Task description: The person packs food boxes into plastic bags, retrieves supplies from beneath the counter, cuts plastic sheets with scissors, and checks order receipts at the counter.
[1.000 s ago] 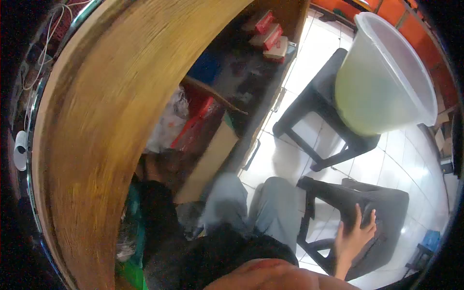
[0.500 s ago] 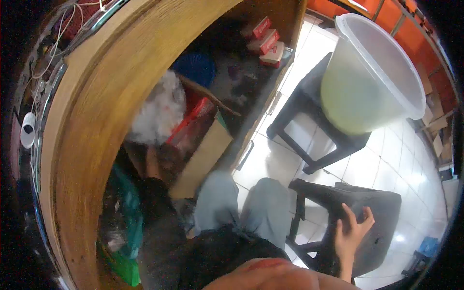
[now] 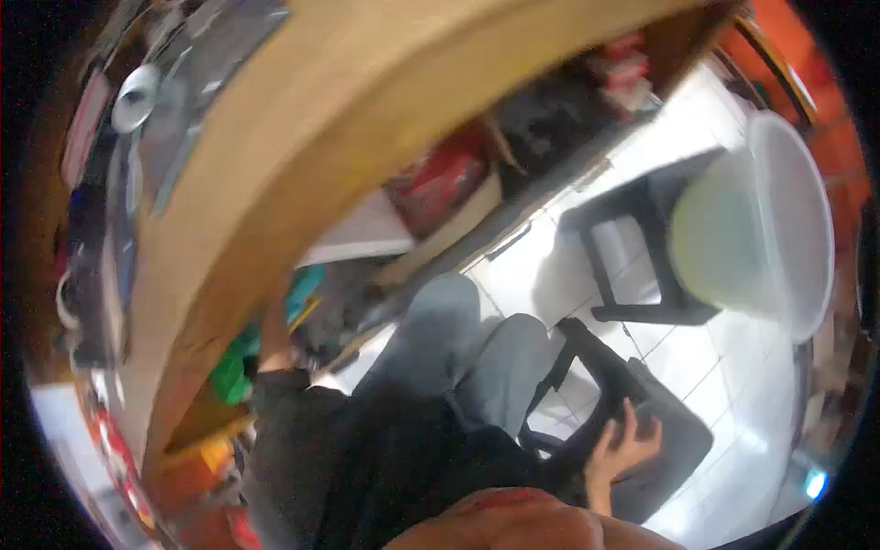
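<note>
My right hand (image 3: 623, 456), fingers spread and slightly bent, is over the seat of a dark stool (image 3: 674, 431) and holds nothing. Whether it touches the seat is unclear. On the left, my left hand (image 3: 273, 335) reaches under the edge of a wooden counter (image 3: 302, 137); its fingers are hidden behind that edge. Green plastic (image 3: 235, 368) and a teal item (image 3: 302, 291) are beside it. Further in are a flat white object (image 3: 367, 231) and a red item (image 3: 445, 179), both blurred.
A translucent tub (image 3: 724, 238) with pale yellow-green contents stands on a second dark stool (image 3: 632, 197) at the right. Red and white boxes (image 3: 625, 73) sit at the compartment's far end. White floor tiles (image 3: 532, 266) show between counter and stools. A white roll (image 3: 136, 97) is upper left.
The view has turned and shifted. My left hand has moved from beside the white plastic bag towards the green plastic. That bag no longer shows. My right hand remains over the stool, fingers spread.
</note>
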### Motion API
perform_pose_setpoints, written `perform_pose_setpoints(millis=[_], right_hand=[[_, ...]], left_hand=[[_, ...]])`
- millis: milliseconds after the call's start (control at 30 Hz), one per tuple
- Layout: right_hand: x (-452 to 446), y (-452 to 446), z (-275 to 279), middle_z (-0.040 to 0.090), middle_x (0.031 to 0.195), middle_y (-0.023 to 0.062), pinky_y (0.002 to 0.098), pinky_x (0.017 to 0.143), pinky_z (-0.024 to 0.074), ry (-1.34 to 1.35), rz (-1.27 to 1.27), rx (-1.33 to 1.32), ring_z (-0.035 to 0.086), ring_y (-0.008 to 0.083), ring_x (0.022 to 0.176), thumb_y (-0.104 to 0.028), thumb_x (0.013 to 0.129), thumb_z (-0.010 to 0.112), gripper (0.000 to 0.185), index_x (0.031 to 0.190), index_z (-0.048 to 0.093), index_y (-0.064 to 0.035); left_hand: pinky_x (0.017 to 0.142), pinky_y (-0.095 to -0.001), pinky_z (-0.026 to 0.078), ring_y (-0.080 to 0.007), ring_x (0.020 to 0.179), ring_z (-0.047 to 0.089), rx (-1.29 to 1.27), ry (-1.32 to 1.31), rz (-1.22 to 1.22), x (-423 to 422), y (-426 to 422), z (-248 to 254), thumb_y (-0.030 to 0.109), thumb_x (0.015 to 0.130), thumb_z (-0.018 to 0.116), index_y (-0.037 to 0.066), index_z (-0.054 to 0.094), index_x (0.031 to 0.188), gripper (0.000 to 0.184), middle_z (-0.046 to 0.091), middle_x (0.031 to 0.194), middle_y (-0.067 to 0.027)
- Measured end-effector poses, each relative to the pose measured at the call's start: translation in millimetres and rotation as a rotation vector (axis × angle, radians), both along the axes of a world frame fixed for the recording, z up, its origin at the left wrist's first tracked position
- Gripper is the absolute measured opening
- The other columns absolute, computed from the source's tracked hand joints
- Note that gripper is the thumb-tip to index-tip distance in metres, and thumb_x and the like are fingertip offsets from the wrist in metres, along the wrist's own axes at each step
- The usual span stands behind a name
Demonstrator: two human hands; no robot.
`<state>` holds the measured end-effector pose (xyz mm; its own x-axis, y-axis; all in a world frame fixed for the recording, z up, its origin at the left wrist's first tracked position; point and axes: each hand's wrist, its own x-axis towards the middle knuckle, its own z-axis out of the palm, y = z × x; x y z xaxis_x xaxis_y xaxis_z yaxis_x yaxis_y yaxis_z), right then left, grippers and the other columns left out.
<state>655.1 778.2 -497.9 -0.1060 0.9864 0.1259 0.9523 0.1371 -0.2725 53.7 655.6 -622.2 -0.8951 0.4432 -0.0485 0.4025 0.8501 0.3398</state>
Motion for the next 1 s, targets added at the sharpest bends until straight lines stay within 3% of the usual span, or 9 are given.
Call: perform_pose_setpoints(millis=[100,200,300,433,567,733,833,967,1000], right_hand=[[0,2,3,0.033,0.124,0.0231,0.0472,0.097,0.0236,-0.059,0.054,0.007,0.030,0.0358,0.115,-0.032,0.089,0.052,0.032,0.117,0.060,-0.0168],[1,-1,4,0.033,0.127,0.0287,0.0499,0.097,0.0237,-0.111,0.062,-0.030,0.031,0.0389,0.117,-0.035,0.090,0.048,0.036,0.120,0.056,-0.0172],[-10,-2,32,0.036,0.126,0.0297,0.0527,0.095,0.0272,-0.243,0.104,-0.059,0.035,0.0417,0.116,-0.037,0.090,0.046,0.041,0.127,0.048,-0.0201],[-16,-9,39,0.040,0.122,0.0328,0.0525,0.091,0.0345,-0.592,0.147,-0.174,0.040,0.0447,0.112,-0.042,0.088,0.049,0.054,0.131,0.039,-0.0115],[-50,-16,87,0.045,0.119,0.0285,0.0462,0.090,0.0392,0.054,0.201,-0.967,0.047,0.0395,0.109,-0.040,0.086,0.055,0.061,0.130,0.036,-0.0009],[-151,-88,277,0.047,0.119,0.0263,0.0438,0.089,0.0406,0.655,0.250,-1.559,0.049,0.0368,0.108,-0.038,0.087,0.055,0.061,0.129,0.036,0.0014],[-207,-147,370,0.047,0.119,0.0250,0.0424,0.089,0.0414,0.734,0.381,-1.722,0.050,0.0352,0.108,-0.036,0.087,0.056,0.061,0.129,0.036,0.0028],[-278,-230,414,0.049,0.118,0.0232,0.0405,0.088,0.0426,0.698,0.490,-1.661,0.051,0.0331,0.107,-0.035,0.087,0.056,0.060,0.128,0.036,0.0046],[-299,-246,410,0.050,0.119,0.0173,0.0375,0.088,0.0436,0.591,0.502,-1.574,0.053,0.0258,0.107,-0.023,0.089,0.056,0.052,0.128,0.036,0.0050]], left_hand=[[0.086,-0.0450,0.039,-0.0352,0.099,0.053,-0.203,-0.152,0.069,47,-67,5,0.031,0.088,0.049,0.003,0.058,0.108,0.035,0.056,0.111,-0.0224],[0.086,-0.0448,0.039,-0.0352,0.098,0.053,-0.548,-0.174,-0.238,105,-106,12,0.030,0.088,0.049,0.003,0.059,0.107,0.034,0.056,0.111,-0.0226],[0.075,-0.0382,0.043,-0.0234,0.078,0.054,0.548,-0.581,0.284,204,-22,202,0.020,0.087,0.054,-0.002,0.061,0.095,0.024,0.061,0.081,-0.0139],[0.079,-0.0299,0.044,-0.0149,0.088,0.056,0.694,-0.864,0.202,264,-66,291,0.017,0.085,0.059,-0.005,0.059,0.107,0.031,0.065,0.096,-0.0088],[0.079,-0.0305,0.044,-0.0176,0.086,0.058,0.755,-0.851,0.077,276,-136,369,0.019,0.086,0.058,-0.007,0.059,0.101,0.031,0.064,0.094,-0.0124],[0.081,-0.0299,0.043,-0.0183,0.090,0.058,0.914,-1.005,-0.057,269,-221,533,0.020,0.085,0.057,-0.007,0.058,0.104,0.033,0.065,0.098,-0.0159],[0.080,-0.0310,0.044,-0.0189,0.089,0.059,0.837,-0.829,-0.044,265,-292,549,0.020,0.084,0.057,-0.005,0.059,0.105,0.033,0.065,0.096,-0.0158],[0.080,-0.0345,0.046,-0.0228,0.090,0.060,0.915,-0.675,0.229,264,-384,557,0.025,0.080,0.059,-0.004,0.061,0.104,0.037,0.065,0.095,-0.0174],[0.083,-0.0360,0.046,-0.0267,0.093,0.060,0.798,-0.568,0.326,262,-400,502,0.025,0.078,0.062,-0.004,0.057,0.111,0.044,0.063,0.098,-0.0200]])
